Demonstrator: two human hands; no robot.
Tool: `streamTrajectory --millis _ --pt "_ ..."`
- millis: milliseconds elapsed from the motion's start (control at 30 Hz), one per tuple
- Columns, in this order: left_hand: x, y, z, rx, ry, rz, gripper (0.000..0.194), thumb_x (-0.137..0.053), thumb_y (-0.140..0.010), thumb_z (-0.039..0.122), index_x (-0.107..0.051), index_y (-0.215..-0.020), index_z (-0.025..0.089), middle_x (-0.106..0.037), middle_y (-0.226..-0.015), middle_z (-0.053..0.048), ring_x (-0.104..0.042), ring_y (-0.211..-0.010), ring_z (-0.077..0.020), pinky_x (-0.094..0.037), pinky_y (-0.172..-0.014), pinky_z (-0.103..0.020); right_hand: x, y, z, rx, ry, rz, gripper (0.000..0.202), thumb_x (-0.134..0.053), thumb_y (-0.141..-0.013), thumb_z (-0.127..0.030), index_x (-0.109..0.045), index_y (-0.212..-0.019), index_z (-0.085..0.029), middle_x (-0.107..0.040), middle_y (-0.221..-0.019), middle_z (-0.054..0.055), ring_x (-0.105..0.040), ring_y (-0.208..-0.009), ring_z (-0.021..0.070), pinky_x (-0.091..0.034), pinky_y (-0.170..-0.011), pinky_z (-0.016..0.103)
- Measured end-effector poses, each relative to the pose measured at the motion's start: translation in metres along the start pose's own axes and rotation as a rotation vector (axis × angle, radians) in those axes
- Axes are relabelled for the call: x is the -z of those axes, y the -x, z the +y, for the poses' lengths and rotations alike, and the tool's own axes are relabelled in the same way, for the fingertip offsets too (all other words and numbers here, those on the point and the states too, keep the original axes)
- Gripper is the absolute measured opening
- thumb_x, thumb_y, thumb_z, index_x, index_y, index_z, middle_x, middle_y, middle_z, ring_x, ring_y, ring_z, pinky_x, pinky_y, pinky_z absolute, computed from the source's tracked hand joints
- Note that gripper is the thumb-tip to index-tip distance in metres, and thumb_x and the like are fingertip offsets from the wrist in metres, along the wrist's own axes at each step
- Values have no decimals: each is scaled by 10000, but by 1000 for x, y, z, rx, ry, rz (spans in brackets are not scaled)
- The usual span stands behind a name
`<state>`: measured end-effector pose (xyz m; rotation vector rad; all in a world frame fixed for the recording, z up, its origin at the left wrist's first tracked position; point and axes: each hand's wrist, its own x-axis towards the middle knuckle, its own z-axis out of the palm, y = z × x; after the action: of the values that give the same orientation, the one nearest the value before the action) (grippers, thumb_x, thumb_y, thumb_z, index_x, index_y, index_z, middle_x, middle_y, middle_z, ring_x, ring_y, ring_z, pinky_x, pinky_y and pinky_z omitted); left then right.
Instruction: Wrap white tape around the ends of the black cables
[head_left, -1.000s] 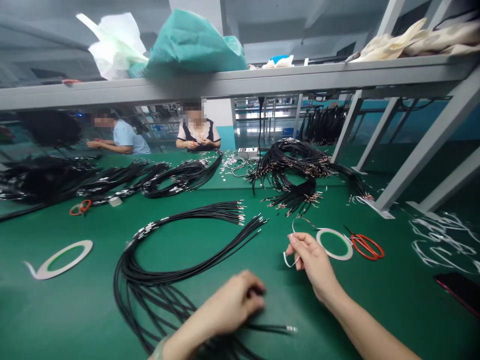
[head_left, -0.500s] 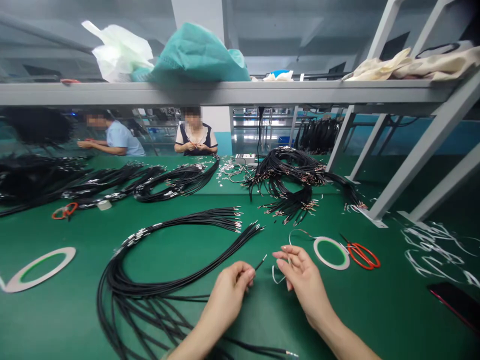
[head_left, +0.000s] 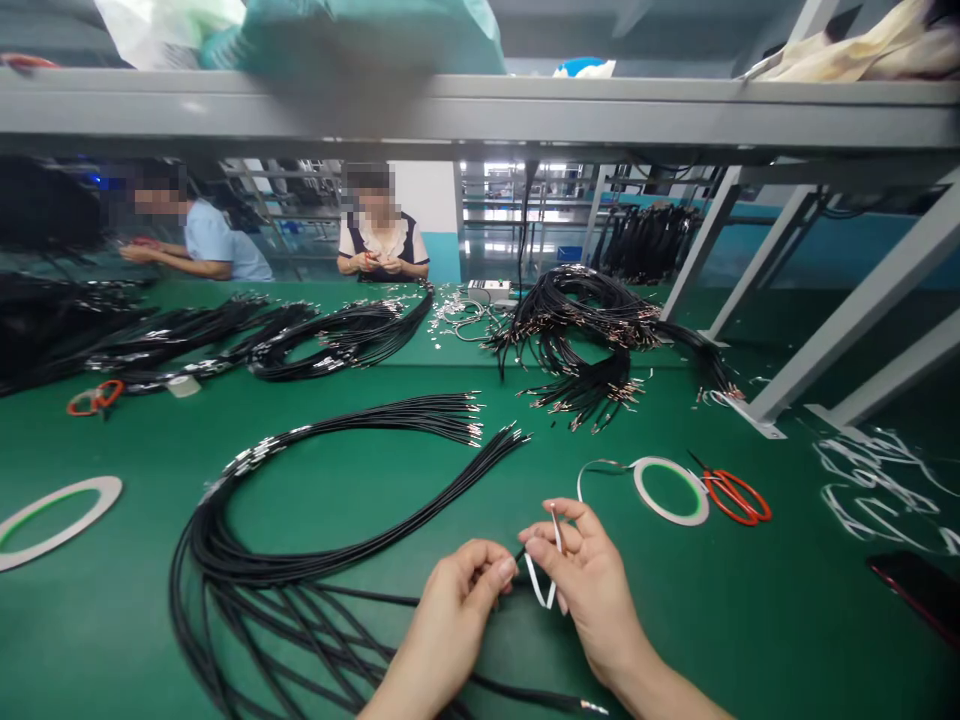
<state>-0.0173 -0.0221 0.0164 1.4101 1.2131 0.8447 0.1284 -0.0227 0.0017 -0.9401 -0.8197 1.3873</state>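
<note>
Near the front middle of the green table, my left hand (head_left: 461, 605) pinches a black cable close to its end. My right hand (head_left: 581, 570) is closed on a thin white strip (head_left: 536, 585), which hangs in a loop below the fingers. The fingertips of both hands are almost touching, and they hide the tip of the cable. Left of my hands lies a curved bundle of black cables (head_left: 262, 570) with bare metal ends. A roll of white tape (head_left: 643, 505) lies right of my right hand, beside orange-handled scissors (head_left: 739, 497).
More cable bundles (head_left: 585, 300) lie at the back. A second tape roll (head_left: 101, 497) and other scissors (head_left: 96, 398) are at left. White strips (head_left: 862, 490), a phone (head_left: 919, 595) and metal legs (head_left: 847, 320) stand or lie at right. Two people sit beyond, under the shelf (head_left: 525, 105).
My right hand has moved left and met the cable end at my left fingertips, carrying the white strip along. The view has tilted down a little.
</note>
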Motion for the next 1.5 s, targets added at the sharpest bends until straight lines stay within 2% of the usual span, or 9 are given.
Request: streamTrajectory --millis 100,300,467,667,867,1000,1133,1300,1500 --pt "0 0 -2 7 7 12 290 -527 -836 389 -554 -657 162 -489 -611 22 -434 -608 -134 -345 -580 -220 1 1 0 -9 -30 -43 425 -783 -687 -259 -486 -989 -224 -697 -793 19 -640 -688 151 -513 -633 258" --pt "-1 1 -3 17 -30 27 261 -540 -835 381 -597 -701 164 -561 -666 -5 -497 -654 -152 -388 -616 -226 4 0 2 19 92 56 365 -707 -765 -323 -486 -1036 -220 -642 -764 10 -473 -466 79 -287 -313 133" --pt "-5 3 -3 3 -21 34 231 -533 -848 372 -627 -791 168 -616 -770 -41 -562 -739 -178 -435 -692 -252 6 0 8 -22 107 -18 387 -716 -753 -319 -473 -1045 -241 -638 -760 -6 -408 -419 53 -285 -305 120" --pt "-7 4 1 4 99 191 195 -619 -797 351 -614 -906 190 -574 -769 -2 -521 -692 -132 -423 -630 -206 5 12 3 -61 177 -113 234 -569 -862 -344 -529 -1074 -252 -608 -1077 58 -464 -454 54 -400 -419 200" --pt "-10 3 -5 14 158 269 289 -669 -758 337 -603 -997 189 -600 -800 -5 -436 -522 -75 -378 -494 -186 3 21 0 -105 249 -234 360 -518 -877 -355 -521 -1222 -253 -643 -764 14 -511 -494 122 -427 -575 277" --pt "-9 5 -3 -142 23 332 204 -656 -773 265 -678 -973 227 -610 -898 -19 -449 -546 -82 -409 -526 -203 2 21 1 -71 222 -234 311 -545 -857 -373 -596 -1152 -291 -616 -1072 59 -508 -472 96 -434 -529 278" --pt "-8 8 -2 -304 -56 350 188 -606 -809 190 -728 -929 268 -612 -871 -30 -573 -767 -157 -450 -642 -230 3 21 1 -71 192 -227 289 -574 -840 -384 -644 -1104 -292 -518 -1263 77 -504 -459 78 -434 -485 277" --pt "-7 8 -2 -358 -135 348 183 -564 -828 154 -712 -887 244 -606 -865 -36 -582 -786 -168 -452 -658 -239 4 19 -1 -109 179 -226 309 -602 -821 -392 -663 -1109 -296 -605 -1076 71 -502 -453 91 -428 -465 273" --pt "-8 6 -4 -168 -110 282 85 -540 -862 258 -610 -873 212 -528 -706 14 -432 -536 -103 -364 -522 -219 11 17 3 -41 257 -224 313 -531 -862 -422 -666 -1116 -297 -628 -811 53 -529 -458 136 -459 -506 306"
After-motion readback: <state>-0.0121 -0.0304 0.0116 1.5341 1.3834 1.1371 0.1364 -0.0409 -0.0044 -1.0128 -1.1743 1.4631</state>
